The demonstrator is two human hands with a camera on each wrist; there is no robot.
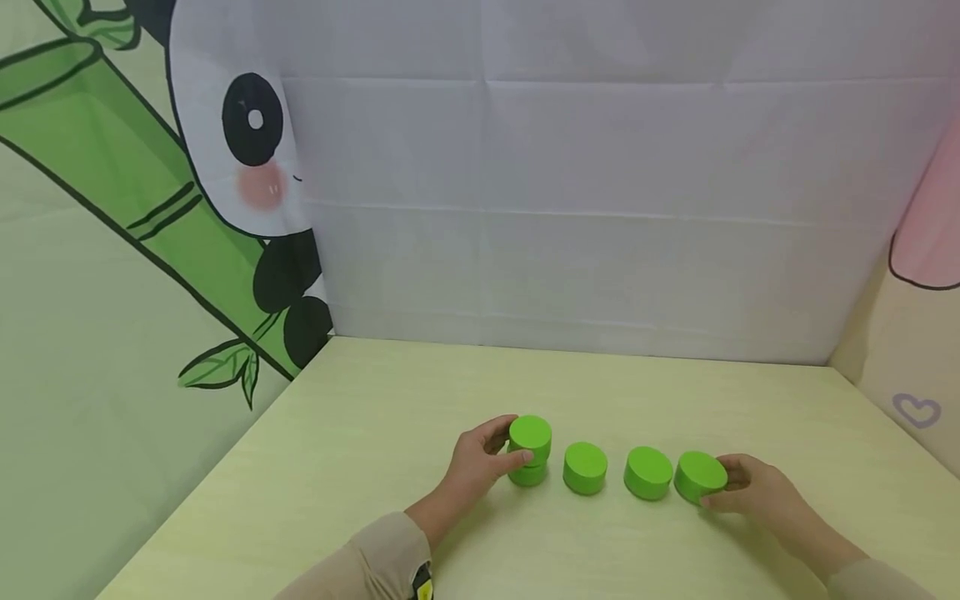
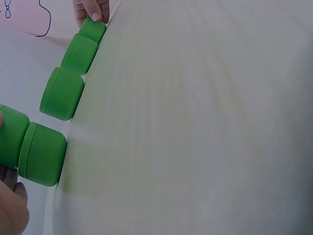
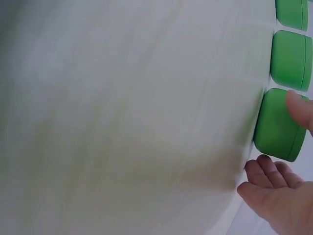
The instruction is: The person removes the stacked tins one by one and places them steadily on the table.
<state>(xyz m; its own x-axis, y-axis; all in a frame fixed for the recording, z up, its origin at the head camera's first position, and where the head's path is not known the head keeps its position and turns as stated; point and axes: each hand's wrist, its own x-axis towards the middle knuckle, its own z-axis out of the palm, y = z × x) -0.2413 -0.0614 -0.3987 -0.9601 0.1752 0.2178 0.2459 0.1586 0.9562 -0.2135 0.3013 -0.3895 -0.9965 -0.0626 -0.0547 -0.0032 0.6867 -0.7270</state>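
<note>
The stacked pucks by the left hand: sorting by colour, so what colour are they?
Both stacked pucks are plain green, clearest in the head view.

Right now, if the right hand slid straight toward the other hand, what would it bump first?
The right hand already holds the end green round block; that would probably meet the next green round block first.

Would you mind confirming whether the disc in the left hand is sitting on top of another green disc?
Yes, in the head view the left hand holds the top disc stacked on a lower disc.

Both arms wear beige long sleeves; the left sleeve carries a small black-and-yellow strap at its cuff; hands bare.
</note>
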